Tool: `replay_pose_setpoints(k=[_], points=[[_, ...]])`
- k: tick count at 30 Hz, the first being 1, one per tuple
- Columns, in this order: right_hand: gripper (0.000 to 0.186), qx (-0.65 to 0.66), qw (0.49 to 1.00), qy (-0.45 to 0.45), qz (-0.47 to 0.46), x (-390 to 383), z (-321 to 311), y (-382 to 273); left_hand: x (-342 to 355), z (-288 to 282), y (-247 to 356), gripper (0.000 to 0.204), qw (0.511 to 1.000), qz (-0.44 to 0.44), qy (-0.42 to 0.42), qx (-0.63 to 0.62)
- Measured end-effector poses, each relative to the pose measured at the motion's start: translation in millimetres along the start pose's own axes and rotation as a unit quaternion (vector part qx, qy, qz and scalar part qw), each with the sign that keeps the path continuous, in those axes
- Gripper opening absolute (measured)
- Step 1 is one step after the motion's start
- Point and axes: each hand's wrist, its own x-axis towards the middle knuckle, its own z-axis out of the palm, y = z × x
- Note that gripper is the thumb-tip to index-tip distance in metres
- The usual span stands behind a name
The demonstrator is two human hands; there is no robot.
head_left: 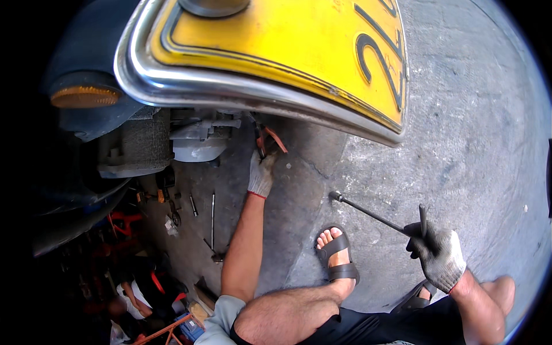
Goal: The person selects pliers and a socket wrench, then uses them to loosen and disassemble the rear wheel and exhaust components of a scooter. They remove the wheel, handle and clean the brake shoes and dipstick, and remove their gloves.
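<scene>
My left hand (261,172), in a white knit glove with red cuff, reaches beneath the yellow number plate (282,40) and its chrome frame. It grips red-handled pliers (275,140) beside the vehicle's grey metal underside parts (198,138); the pliers' tip is partly hidden. At lower right my right hand (434,253), in a soiled glove with dark fingers, is closed around a long black socket wrench (374,215), whose socket end points left over the concrete floor.
Loose tools (213,218) lie on the concrete floor (471,115) at left of my sandalled foot (336,253). An amber lamp (86,96) is at upper left. At lower left another person (135,299) is among red objects and a blue box (192,325).
</scene>
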Motion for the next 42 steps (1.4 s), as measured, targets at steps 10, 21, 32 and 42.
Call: replay_pose_setpoints(k=[10, 21, 32, 42], points=[[0.021, -0.024, 0.999, 0.012, -0.027, 0, -12, 16, 17, -1, -9, 0.046, 0.995, -0.032, 0.036, 0.092], [0.022, 0.001, 1.0, 0.008, 0.003, 13, -19, 19, 21, -9, 17, 0.032, 0.978, -0.136, -0.013, 0.155], [0.021, -0.01, 1.0, 0.002, -0.009, 11, -22, 25, -1, -2, 94, 0.03, 0.925, -0.098, 0.004, 0.367], [0.019, 0.033, 0.999, -0.004, 0.024, 16, -21, 20, 5, -9, 92, 0.042, 0.92, -0.085, -0.018, 0.383]])
